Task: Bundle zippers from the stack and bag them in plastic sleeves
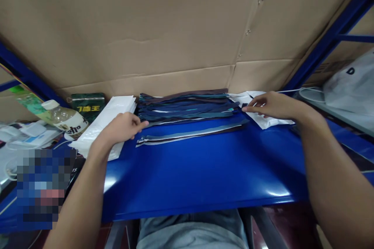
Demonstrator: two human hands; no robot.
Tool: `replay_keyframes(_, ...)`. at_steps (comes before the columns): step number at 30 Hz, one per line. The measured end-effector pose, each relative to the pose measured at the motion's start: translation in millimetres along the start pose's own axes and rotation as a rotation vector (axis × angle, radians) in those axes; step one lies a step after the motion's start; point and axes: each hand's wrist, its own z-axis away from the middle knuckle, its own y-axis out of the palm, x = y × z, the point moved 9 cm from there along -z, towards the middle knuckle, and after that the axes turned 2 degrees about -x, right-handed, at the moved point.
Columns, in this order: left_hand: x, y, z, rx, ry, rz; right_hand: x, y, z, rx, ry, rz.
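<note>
On the glossy blue table (pixel 198 179), near its far edge, flat, dark, fabric-like strips (pixel 187 107) are lying layered, your right hand (pixel 271 105) pinching one's end, your left hand (pixel 125 126) curling its fingers opposite, hold unclear, so clinging neighbours could be dragging askew.

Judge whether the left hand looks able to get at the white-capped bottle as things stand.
Probably yes: only the white packaging seems to lie between the left hand and the white-capped bottle, low enough to reach over.
</note>
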Motion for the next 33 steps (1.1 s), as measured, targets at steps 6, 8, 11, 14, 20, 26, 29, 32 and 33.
replay_keyframes(6,-2,-8.4,-19,-0.426,-0.1,-0.262,13,7,-5,-0.021,0.025,0.167)
replay_keyframes(8,0,-0.1,-29,-0.401,-0.098,-0.294,38,17,-4,-0.027,-0.105,0.157)
replay_keyframes(11,3,9.1,-42,-0.37,-0.074,-0.314,87,43,5,0.038,-0.353,0.073)
replay_keyframes(14,7,14.2,-48,-0.376,-0.066,-0.32,134,73,23,0.145,-0.579,0.009)
replay_keyframes(20,11,16.3,-49,-0.412,-0.042,-0.293,173,109,45,0.304,-0.766,-0.058)
replay_keyframes(26,3,3.3,-44,-0.517,0.017,-0.158,175,107,43,0.202,-0.751,-0.069)
replay_keyframes(29,-21,-6.9,-30,-0.594,0.138,0.114,178,97,42,0.086,-0.707,-0.136)
replay_keyframes(32,-57,-7.7,-11,-0.612,0.254,0.397,185,90,44,0.029,-0.632,-0.276)
replay_keyframes(33,-71,-5.5,-4,-0.606,0.289,0.474,187,91,45,0.037,-0.601,-0.335)
